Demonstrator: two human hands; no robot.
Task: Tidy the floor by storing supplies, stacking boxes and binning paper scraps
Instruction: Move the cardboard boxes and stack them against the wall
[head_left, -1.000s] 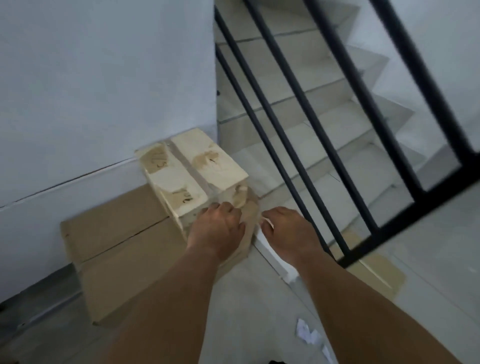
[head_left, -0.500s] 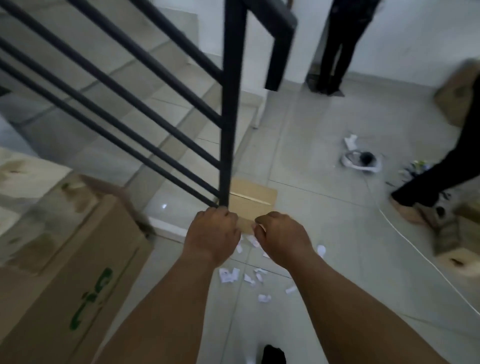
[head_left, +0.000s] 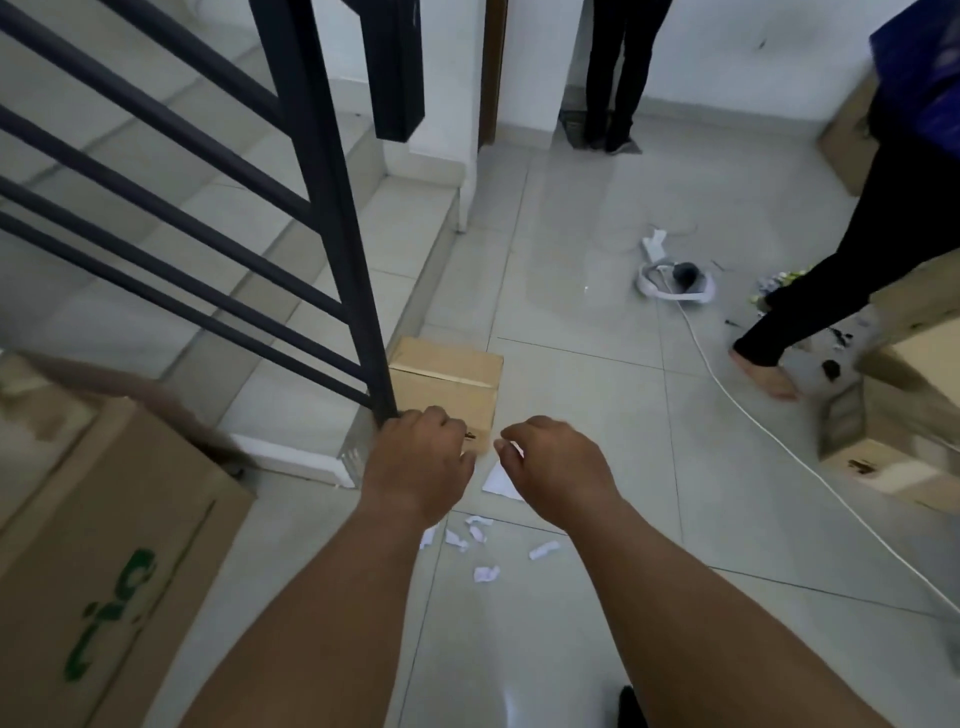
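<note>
My left hand (head_left: 418, 462) hovers with its fingers curled in, holding nothing, just in front of a small brown cardboard box (head_left: 447, 382) that sits at the foot of the black railing post (head_left: 337, 218). My right hand (head_left: 558, 467) hangs beside it, fingers loosely bent and apart from the thumb, empty. Below the right fingertips a larger white paper piece (head_left: 500, 480) lies on the tiles. Several small white paper scraps (head_left: 485, 545) are scattered on the floor between my forearms. A large cardboard box with green print (head_left: 109, 545) stands at the lower left.
More cardboard boxes (head_left: 893, 415) are at the right. A white cable (head_left: 769, 431) runs across the tiles from a white round device (head_left: 675, 283). A person's leg and bare foot (head_left: 763, 371) stand at the right; another person (head_left: 613, 78) stands at the back wall. Stairs rise at the left.
The view has swung from the stacked boxes by the wall to the open floor. Both hands have left the boxes and now hang empty, spread a little wider apart.
</note>
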